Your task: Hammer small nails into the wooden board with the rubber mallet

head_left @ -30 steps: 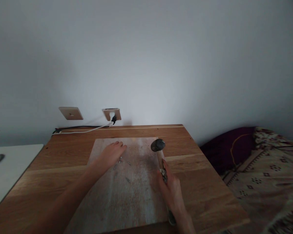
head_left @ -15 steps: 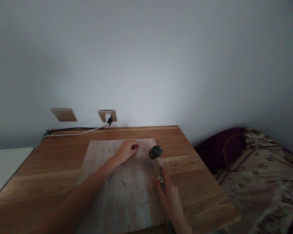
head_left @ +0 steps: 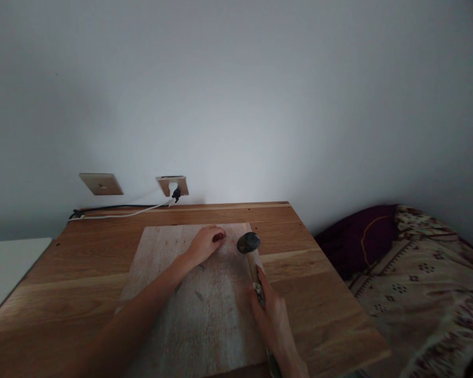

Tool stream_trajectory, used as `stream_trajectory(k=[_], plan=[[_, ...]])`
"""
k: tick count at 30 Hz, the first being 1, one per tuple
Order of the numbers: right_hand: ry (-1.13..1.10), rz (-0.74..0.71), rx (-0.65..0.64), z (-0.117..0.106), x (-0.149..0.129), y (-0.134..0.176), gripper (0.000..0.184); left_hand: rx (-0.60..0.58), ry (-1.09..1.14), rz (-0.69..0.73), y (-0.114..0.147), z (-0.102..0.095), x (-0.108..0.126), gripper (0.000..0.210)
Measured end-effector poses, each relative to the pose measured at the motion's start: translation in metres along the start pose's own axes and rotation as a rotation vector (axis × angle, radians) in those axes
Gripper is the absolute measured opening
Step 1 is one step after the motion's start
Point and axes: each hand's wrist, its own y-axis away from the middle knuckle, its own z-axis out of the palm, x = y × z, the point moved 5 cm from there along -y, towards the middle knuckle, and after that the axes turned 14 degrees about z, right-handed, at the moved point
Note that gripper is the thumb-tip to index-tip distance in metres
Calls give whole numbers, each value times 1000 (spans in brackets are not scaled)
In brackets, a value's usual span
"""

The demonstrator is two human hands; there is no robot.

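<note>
A pale wooden board [head_left: 213, 320] lies flat on the table. Near its far edge my left hand [head_left: 209, 242] rests with fingers pinched together; whatever is between them is too small or hidden to make out. Wrapped round the handle of a hammer [head_left: 249, 243] is my right hand [head_left: 268, 310]. The hammer's dark, rounded head hovers over the board's right side, a short way right of my left fingertips. A small, thin dark piece [head_left: 199, 296] lies on the board, and others like it show partly beside my left forearm. Several tiny dark dots mark the board's far left.
The wooden table [head_left: 319, 294] reaches back to a pale wall [head_left: 236, 105]. A white cable [head_left: 130, 214] and a black one run along its back edge to a wall socket [head_left: 172, 186]. Patterned bedding [head_left: 410, 294] lies at the right, a white surface [head_left: 11, 268] at the left.
My right hand and the hammer have shifted slightly left, bringing the head a little closer to my left fingers. My left hand keeps its pinch at nearly the same spot.
</note>
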Motion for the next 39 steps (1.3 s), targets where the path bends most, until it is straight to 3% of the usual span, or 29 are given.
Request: stream_trajectory(k=[4, 8, 10, 13, 15, 18, 21, 27, 34, 39], plan=[[29, -104, -19, 5, -29, -8, 54, 4, 66, -17, 1, 0, 0, 35], [87, -177, -51, 14, -52, -17, 53, -14, -34, 26, 9, -16, 7, 52], [106, -186, -54, 18, -56, -18, 53, -80, -120, 51, 19, -29, 13, 45], [98, -178, -58, 20, -53, -18, 55, -273, -221, 132, 41, -41, 25, 30], [82, -170, -64, 20, -48, -18, 55, -390, -283, 199, 56, -44, 34, 22], [38, -153, -50, 17, -38, -15, 55, -462, -367, 261, 71, -43, 43, 12], [-4, -110, -15, 11, -23, -7, 56, -476, -387, 270, 72, -39, 45, 8], [-5, -46, 3, 5, 3, 11, 53, -436, -293, 93, 54, -45, 29, 16], [4, -50, -9, 11, 7, 13, 54, -517, -353, 154, 57, -35, 36, 16], [0, -42, -16, 12, 9, 13, 55, -454, -262, 187, 50, -35, 35, 15]])
